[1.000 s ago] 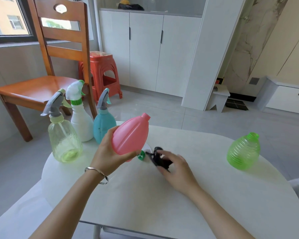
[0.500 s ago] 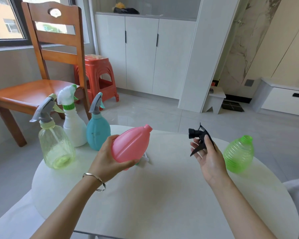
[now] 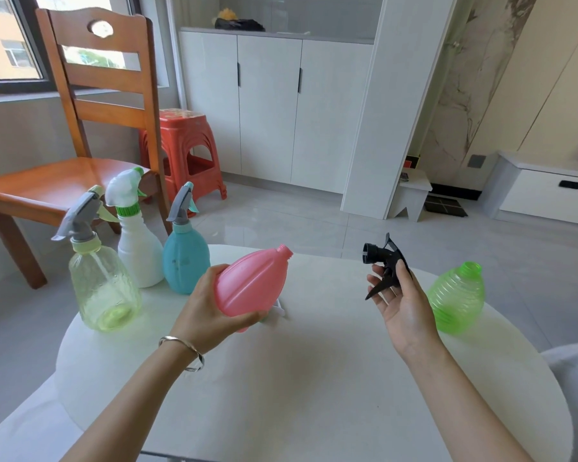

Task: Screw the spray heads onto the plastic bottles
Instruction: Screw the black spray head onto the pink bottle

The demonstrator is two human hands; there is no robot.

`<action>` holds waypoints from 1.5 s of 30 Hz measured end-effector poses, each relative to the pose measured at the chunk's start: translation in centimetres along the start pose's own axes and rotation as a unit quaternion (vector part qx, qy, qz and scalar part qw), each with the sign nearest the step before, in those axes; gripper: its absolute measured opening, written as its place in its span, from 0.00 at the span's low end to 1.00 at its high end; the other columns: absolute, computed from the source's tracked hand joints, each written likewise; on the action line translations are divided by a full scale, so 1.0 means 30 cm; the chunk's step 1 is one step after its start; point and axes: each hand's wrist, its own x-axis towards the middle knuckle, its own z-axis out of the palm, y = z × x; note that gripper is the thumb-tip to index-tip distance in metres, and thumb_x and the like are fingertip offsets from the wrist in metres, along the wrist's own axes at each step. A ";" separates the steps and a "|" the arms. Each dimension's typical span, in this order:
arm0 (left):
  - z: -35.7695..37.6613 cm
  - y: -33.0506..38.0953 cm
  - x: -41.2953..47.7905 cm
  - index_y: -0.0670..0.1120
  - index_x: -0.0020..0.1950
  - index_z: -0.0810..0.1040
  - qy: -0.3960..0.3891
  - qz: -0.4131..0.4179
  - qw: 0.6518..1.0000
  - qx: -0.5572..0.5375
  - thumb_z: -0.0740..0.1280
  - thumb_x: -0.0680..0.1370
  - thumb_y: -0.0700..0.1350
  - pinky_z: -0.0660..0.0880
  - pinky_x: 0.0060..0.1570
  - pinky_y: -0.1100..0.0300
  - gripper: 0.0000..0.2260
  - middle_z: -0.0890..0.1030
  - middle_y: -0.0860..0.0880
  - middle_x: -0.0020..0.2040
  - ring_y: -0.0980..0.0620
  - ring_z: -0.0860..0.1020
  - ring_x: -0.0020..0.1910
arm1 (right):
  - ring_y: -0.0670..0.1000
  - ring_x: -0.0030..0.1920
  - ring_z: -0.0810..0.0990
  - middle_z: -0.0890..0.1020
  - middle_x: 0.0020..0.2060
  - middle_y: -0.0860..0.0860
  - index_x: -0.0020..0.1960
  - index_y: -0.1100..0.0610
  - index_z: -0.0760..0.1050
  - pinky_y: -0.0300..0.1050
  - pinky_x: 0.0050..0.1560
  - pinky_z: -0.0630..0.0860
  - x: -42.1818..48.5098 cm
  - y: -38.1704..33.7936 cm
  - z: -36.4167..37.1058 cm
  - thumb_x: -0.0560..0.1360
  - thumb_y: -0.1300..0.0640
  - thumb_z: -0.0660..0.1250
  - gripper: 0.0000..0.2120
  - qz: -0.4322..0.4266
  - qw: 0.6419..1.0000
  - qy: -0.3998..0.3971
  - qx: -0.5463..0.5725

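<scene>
While three headed bottles (image 3: 102,288) (image 3: 141,251) (image 3: 184,265) stand, hands (image 3: 211,311) (image 3: 402,305) hold one pink bottle (image 3: 254,281); one head (image 3: 382,258).

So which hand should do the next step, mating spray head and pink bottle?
Right. The right hand holds the black spray head, collar facing the open neck of the pink bottle; the left hand grips its body.

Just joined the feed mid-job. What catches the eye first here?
The pink bottle, tilted with a bare neck, is gripped in the left hand above the table, facing the black spray head held up in the right hand. Three finished bottles stand at the table's left edge; a green bottle without a head sits at the right.
</scene>
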 end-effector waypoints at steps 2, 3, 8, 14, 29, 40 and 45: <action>-0.001 0.005 -0.002 0.55 0.63 0.65 -0.004 0.002 1.000 -0.010 0.80 0.58 0.54 0.78 0.30 0.68 0.38 0.72 0.50 0.56 0.54 0.75 0.50 | 0.45 0.37 0.83 0.85 0.35 0.47 0.48 0.53 0.77 0.40 0.43 0.78 -0.002 -0.002 -0.001 0.79 0.53 0.60 0.08 0.008 1.000 -0.009 -0.010; -0.003 0.006 -0.003 0.55 0.63 0.65 -0.009 0.003 1.000 -0.013 0.80 0.58 0.53 0.78 0.31 0.67 0.38 0.72 0.51 0.56 0.54 0.75 0.50 | 0.45 0.36 0.83 0.85 0.35 0.48 0.48 0.53 0.77 0.39 0.41 0.78 -0.004 -0.003 0.001 0.79 0.53 0.60 0.08 0.014 1.000 -0.015 -0.015; -0.003 0.022 -0.014 0.58 0.64 0.68 -0.082 0.016 0.996 -0.035 0.80 0.54 0.57 0.81 0.37 0.59 0.41 0.74 0.55 0.56 0.53 0.77 0.53 | 0.47 0.32 0.81 0.83 0.32 0.51 0.41 0.55 0.82 0.38 0.36 0.79 -0.021 0.006 0.019 0.69 0.52 0.70 0.07 0.068 0.996 -0.036 -0.041; 0.015 0.056 -0.023 0.61 0.62 0.68 -0.146 0.033 0.987 -0.062 0.79 0.55 0.59 0.79 0.39 0.66 0.38 0.76 0.58 0.55 0.65 0.77 0.50 | 0.49 0.36 0.81 0.82 0.34 0.51 0.40 0.54 0.83 0.42 0.42 0.77 -0.051 0.032 0.052 0.63 0.48 0.74 0.11 0.101 0.985 -0.094 -0.100; 0.026 0.073 -0.021 0.63 0.58 0.75 -0.148 -0.095 0.955 -0.239 0.75 0.53 0.69 0.80 0.42 0.59 0.34 0.81 0.53 0.57 0.55 0.82 0.51 | 0.52 0.56 0.82 0.85 0.52 0.54 0.47 0.53 0.83 0.43 0.53 0.79 -0.077 0.024 0.094 0.61 0.52 0.76 0.15 0.030 0.978 -0.184 -0.095; 0.027 0.081 -0.030 0.46 0.57 0.77 -0.256 -0.349 0.808 -0.399 0.61 0.63 0.69 0.79 0.25 0.55 0.33 0.83 0.39 0.40 0.39 0.83 0.36 | 0.50 0.58 0.81 0.85 0.52 0.52 0.51 0.52 0.82 0.41 0.57 0.76 -0.086 0.010 0.096 0.61 0.52 0.78 0.19 -0.039 0.960 -0.228 -0.157; 0.030 0.092 -0.033 0.52 0.58 0.76 -0.219 -0.166 0.892 -0.359 0.75 0.58 0.65 0.81 0.41 0.59 0.32 0.85 0.50 0.50 0.50 0.84 0.49 | 0.52 0.52 0.83 0.86 0.48 0.55 0.46 0.54 0.83 0.41 0.49 0.79 -0.081 0.017 0.103 0.58 0.53 0.78 0.17 0.004 0.984 -0.153 -0.093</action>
